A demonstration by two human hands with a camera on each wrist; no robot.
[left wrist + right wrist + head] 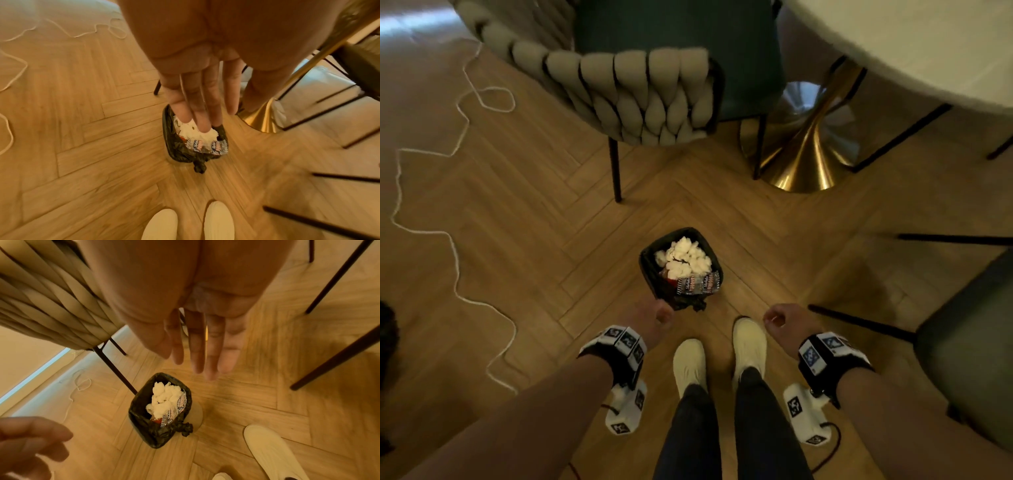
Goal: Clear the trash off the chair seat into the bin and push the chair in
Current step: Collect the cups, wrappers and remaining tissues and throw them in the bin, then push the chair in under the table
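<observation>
Left hand (197, 91) and right hand (203, 344) hang empty over the floor (524, 212), fingers straight and loosely spread, just above the white shoes (690, 363). Just ahead of the shoes — the bin (654, 287), lined with a black bag (knot hanging at its near side). Inside: a heap of white crumpled tissue (685, 257), with printed snack wrappers (698, 284) at the near edge. Beyond, the chair (640, 92) — woven beige back, dark green seat — stands by the table (914, 51).

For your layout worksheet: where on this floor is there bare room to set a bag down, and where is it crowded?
Bare floor lies between the white cord and the bin. It is crowded right of the bin, around the gold table base and dark chair legs.
</observation>
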